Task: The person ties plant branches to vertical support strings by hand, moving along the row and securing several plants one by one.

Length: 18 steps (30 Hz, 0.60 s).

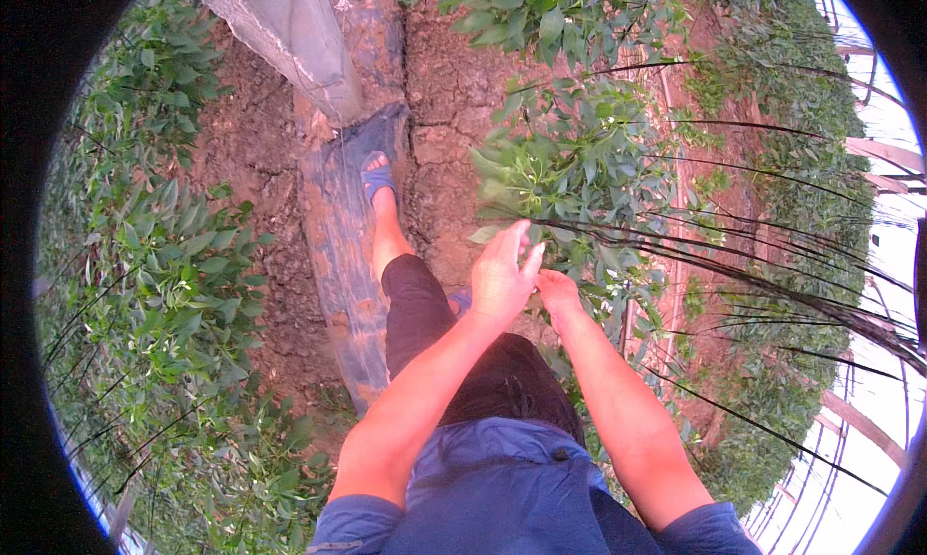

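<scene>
My left hand (pixel 509 271) is raised at the middle of the view, its fingers partly spread beside the leaves of a green plant (pixel 572 164) with small white flowers. My right hand (pixel 559 293) is just to the right of it, fingers bent and close to the left hand's fingertips. Whether anything thin lies between the fingers cannot be told. Dark strings (pixel 695 254) run from near my hands to the right edge, above the plants.
A dark, soil-stained plastic strip (pixel 337 265) runs along the ground under my sandalled foot (pixel 378 175). A pale concrete post (pixel 304 41) stands ahead. Leafy plants (pixel 181 287) line the left; another row (pixel 804 193) grows at the far right.
</scene>
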{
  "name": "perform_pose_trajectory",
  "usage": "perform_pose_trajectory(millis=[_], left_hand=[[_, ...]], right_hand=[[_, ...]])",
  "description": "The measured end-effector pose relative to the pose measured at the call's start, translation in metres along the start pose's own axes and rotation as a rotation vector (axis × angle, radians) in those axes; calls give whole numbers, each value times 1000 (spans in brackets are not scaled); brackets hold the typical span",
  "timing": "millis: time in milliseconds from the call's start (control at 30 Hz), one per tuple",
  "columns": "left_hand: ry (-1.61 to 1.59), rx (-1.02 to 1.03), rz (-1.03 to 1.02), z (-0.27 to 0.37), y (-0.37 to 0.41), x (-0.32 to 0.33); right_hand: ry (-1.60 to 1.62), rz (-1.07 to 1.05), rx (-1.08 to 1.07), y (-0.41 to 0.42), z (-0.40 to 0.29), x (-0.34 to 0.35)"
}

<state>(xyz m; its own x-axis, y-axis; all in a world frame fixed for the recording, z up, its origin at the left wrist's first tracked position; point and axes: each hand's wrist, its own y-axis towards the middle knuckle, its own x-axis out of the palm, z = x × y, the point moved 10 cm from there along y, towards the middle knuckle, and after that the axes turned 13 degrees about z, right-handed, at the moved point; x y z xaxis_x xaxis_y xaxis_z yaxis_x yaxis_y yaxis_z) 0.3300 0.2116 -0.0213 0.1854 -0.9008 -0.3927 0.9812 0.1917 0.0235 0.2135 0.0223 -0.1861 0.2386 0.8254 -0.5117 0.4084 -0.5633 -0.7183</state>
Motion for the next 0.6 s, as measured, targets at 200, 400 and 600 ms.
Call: perform_pose_trajectory(millis=[200, 400, 600], left_hand=[[-41, 139, -51, 27, 24, 10], [-85, 143, -64, 36, 19, -4], [-197, 188, -20, 30, 4, -9]], right_hand=[[146, -143, 131, 21, 34, 0], [189, -158, 269, 2, 29, -8], [217, -201, 260, -4, 27, -11]])
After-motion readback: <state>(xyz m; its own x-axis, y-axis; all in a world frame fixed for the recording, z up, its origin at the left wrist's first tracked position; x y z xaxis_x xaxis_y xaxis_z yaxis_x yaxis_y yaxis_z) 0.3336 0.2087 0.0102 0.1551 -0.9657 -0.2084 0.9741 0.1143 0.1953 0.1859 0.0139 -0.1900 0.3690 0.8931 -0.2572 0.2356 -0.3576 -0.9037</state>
